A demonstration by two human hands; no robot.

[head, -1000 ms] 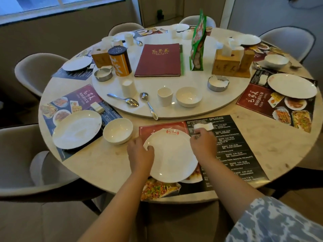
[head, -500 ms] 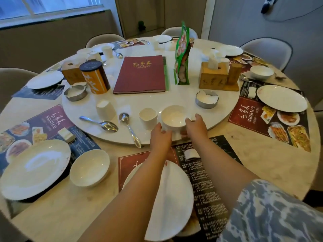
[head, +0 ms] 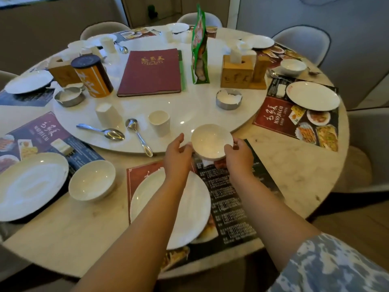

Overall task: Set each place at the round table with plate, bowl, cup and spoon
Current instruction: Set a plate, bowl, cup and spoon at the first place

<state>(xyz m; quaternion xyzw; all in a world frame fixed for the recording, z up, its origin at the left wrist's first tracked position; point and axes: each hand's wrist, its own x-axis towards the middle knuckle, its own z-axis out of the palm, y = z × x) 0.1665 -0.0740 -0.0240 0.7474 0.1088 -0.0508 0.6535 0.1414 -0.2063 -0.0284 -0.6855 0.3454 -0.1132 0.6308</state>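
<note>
A small white bowl (head: 211,141) hangs tilted over the near edge of the turntable (head: 189,106), held between my left hand (head: 177,153) and my right hand (head: 239,155). Below my arms a white plate (head: 147,199) lies on the nearest placemat (head: 237,203). On the turntable stand a white cup (head: 159,122), a second cup (head: 108,115) and two metal spoons (head: 137,133) (head: 103,131). The place to the left has a plate (head: 29,186) and a bowl (head: 92,179).
A red menu book (head: 150,71), an orange tin (head: 92,77), a green packet (head: 199,47), wooden tissue boxes (head: 237,71) and two metal ashtrays (head: 229,99) fill the turntable. A plate (head: 313,95) sits on the right placemat. Chairs ring the table.
My hands left the near plate, reached to the turntable and closed on the bowl. The bowl has come off the turntable toward me and now tilts above the placemat's far edge.
</note>
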